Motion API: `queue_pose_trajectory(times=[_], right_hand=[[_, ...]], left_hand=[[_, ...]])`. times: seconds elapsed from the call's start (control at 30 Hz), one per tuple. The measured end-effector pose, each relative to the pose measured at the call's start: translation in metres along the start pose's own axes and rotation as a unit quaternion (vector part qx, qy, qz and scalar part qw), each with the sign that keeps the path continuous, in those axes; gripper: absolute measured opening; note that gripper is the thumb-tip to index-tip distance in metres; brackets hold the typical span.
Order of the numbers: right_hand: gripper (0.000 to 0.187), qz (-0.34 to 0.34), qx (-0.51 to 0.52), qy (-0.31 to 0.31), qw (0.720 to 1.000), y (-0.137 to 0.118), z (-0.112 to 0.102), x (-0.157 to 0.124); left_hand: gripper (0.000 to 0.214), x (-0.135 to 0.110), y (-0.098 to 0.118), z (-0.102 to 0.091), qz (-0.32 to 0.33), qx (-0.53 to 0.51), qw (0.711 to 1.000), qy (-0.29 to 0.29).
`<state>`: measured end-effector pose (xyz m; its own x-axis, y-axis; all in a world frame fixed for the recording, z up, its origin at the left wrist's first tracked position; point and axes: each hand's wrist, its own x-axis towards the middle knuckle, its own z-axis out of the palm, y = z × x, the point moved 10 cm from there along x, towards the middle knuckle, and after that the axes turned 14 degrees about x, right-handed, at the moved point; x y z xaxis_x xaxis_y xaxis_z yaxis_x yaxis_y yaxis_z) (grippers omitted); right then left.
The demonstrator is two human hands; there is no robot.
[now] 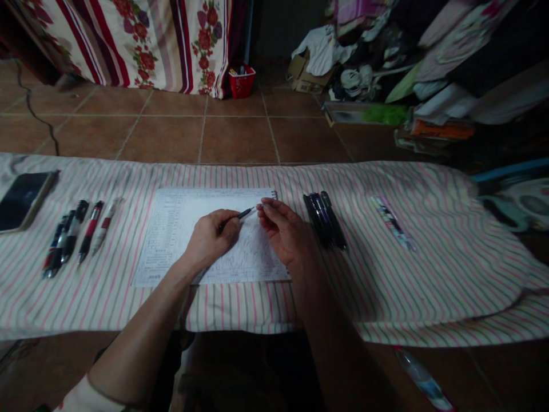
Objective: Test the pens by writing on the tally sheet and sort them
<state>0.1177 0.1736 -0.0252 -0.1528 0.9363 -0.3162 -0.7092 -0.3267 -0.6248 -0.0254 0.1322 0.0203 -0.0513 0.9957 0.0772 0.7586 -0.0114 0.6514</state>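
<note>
My left hand (210, 237) is wrapped around a black pen (238, 217), its tip pointing right and up. My right hand (283, 229) pinches something small at the pen's tip, perhaps a cap; I cannot make it out. Both hands hover over a sheet of scribbled paper (171, 229) lying on a striped cloth (429, 274).
Several pens (72, 234) lie in a row at the left, near a dark phone (21, 200). A bunch of black pens (326, 220) sits right of the paper, a patterned pen (392, 223) farther right. Tiled floor, a red basket (241, 80) and piled clutter (386, 68) lie beyond.
</note>
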Motion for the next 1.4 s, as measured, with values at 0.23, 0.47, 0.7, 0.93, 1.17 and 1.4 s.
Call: queue_pose_trajectory(times=[0.23,0.47,0.7,0.93,1.17,1.4], right_hand=[[0.014,-0.001,-0.014,0.014,1.000,-0.003,-0.004,0.001],[0.012,-0.012,-0.025,0.024,0.999,-0.005,-0.007,0.001],[0.014,-0.027,-0.020,0.008,0.999,-0.007,-0.004,0.002],[0.017,-0.011,-0.030,0.003,0.999,-0.004,-0.004,0.003],[0.014,-0.008,-0.046,0.000,0.999,-0.004,-0.004,0.001],[0.015,-0.015,-0.064,0.006,0.998,-0.006,-0.005,0.000]], left_hand=[[0.026,0.000,0.007,-0.005,0.028,0.053,0.998,0.033],[0.025,0.000,0.012,-0.007,0.046,0.078,0.995,0.043],[0.024,-0.001,0.016,-0.004,0.064,0.088,0.993,0.047],[0.024,-0.003,0.020,-0.002,0.076,0.129,0.988,0.045],[0.024,-0.003,0.023,-0.003,0.085,0.140,0.985,0.057],[0.023,-0.003,0.022,-0.003,0.082,0.137,0.986,0.053]])
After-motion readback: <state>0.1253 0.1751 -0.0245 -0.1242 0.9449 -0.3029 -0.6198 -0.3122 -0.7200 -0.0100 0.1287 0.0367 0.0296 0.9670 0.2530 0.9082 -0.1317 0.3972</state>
